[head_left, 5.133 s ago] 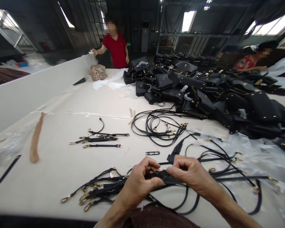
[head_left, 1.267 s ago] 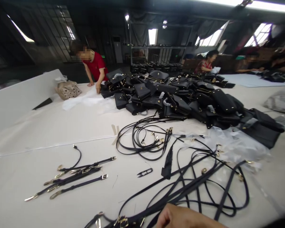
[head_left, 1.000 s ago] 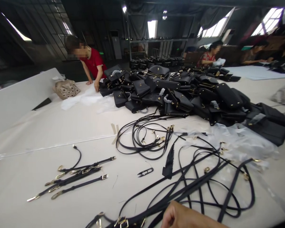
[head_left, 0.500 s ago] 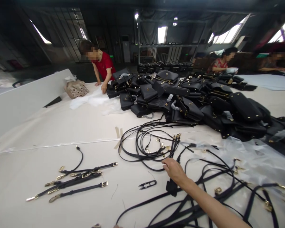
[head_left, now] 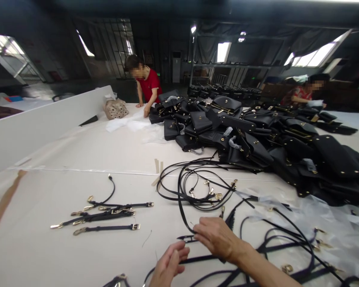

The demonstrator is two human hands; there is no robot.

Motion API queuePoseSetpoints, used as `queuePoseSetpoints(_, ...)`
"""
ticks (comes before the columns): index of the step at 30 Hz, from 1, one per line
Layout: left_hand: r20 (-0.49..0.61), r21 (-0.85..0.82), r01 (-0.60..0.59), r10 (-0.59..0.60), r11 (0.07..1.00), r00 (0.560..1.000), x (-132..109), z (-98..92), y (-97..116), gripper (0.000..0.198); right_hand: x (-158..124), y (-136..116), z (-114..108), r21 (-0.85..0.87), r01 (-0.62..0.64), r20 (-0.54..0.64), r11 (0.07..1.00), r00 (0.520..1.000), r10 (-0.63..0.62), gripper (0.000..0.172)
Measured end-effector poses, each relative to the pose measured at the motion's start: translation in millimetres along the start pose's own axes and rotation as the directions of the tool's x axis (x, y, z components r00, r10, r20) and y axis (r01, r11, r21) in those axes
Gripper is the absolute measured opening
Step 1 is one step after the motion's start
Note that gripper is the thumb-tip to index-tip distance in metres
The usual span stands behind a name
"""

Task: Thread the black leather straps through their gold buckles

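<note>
My right hand [head_left: 217, 237] is closed, its fingertips pinching a thin black strap [head_left: 184, 213] that runs down from a loose coil of straps [head_left: 167, 194]. Small black thread snips [head_left: 186, 238] lie on the table partly behind its fingers. My left hand [head_left: 170, 263] is just in front and to the left, palm turned inward, fingers slightly curled and apart with nothing visible in them. Under and beside my right forearm spread more long black straps [head_left: 267, 249] with gold clasps. Short buckled straps [head_left: 107, 228] lie to the left.
A large heap of black handbags [head_left: 242, 131] covers the back right of the white table [head_left: 48, 199]. Clear plastic sheeting [head_left: 326, 227] lies at right. A person in red [head_left: 151, 85] works at the far side, near a patterned bag [head_left: 116, 109]. Another person [head_left: 305, 93] sits at far right.
My right hand has come down toward the snips, drawing a strap from the coil with it. My left hand has risen into view beside it. The view has turned slightly left.
</note>
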State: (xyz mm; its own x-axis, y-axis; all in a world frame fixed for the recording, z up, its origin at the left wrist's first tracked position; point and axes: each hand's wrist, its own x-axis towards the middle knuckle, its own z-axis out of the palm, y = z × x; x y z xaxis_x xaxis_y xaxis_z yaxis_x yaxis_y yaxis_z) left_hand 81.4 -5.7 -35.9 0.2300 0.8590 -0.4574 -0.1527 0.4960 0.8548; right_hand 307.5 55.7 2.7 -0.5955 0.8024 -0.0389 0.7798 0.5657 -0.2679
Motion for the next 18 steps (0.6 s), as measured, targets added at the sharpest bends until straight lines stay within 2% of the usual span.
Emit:
queuePoseSetpoints(1,0.040,-0.207,0.053,-0.046,0.977,0.998,4,9.7,7,0.054,-3,-12,-7,0.006,0.066,0.001,0.998,0.998,-0.066,0.016)
queuePoseSetpoints(3,0.086,-0.460,0.095,-0.063,0.883,0.994,11,24.6,22,0.043,-8,-27,-16,0.020,0.140,-0.043,0.990,0.989,-0.139,0.020)
queuePoseSetpoints(5,0.084,-0.597,0.130,-0.099,0.792,0.992,17,34.4,35,0.029,-8,-29,-20,0.037,0.159,-0.175,0.987,0.973,-0.150,0.024)
queuePoseSetpoints(8,0.104,-0.730,0.170,-0.138,0.662,0.985,24,45.2,50,0.023,1,-8,-24,0.014,0.160,-0.388,0.987,0.911,-0.142,0.028)
queuePoseSetpoints(10,0.133,-0.756,0.149,-0.073,0.638,0.988,29,51.0,59,0.022,9,16,-32,-0.067,0.111,-0.443,0.992,0.887,-0.129,0.030)
queuePoseSetpoints(11,0.148,-0.747,0.132,-0.031,0.652,0.988,30,53.0,63,0.022,13,30,-38,-0.113,0.053,-0.440,0.992,0.893,-0.098,0.032)
queuePoseSetpoints(14,0.185,-0.677,0.075,0.070,0.732,0.980,29,53.3,70,0.025,20,68,-64,-0.173,-0.201,-0.405,0.964,0.907,0.116,0.037)
queuePoseSetpoints(16,0.190,-0.632,0.054,0.086,0.773,0.978,23,50.3,66,0.027,20,81,-82,-0.083,-0.292,-0.391,0.953,0.889,0.239,0.038)
queuePoseSetpoints(18,0.188,-0.614,0.062,0.070,0.787,0.980,15,47.6,59,0.029,17,75,-92,0.083,-0.361,-0.365,0.929,0.856,0.366,0.041)
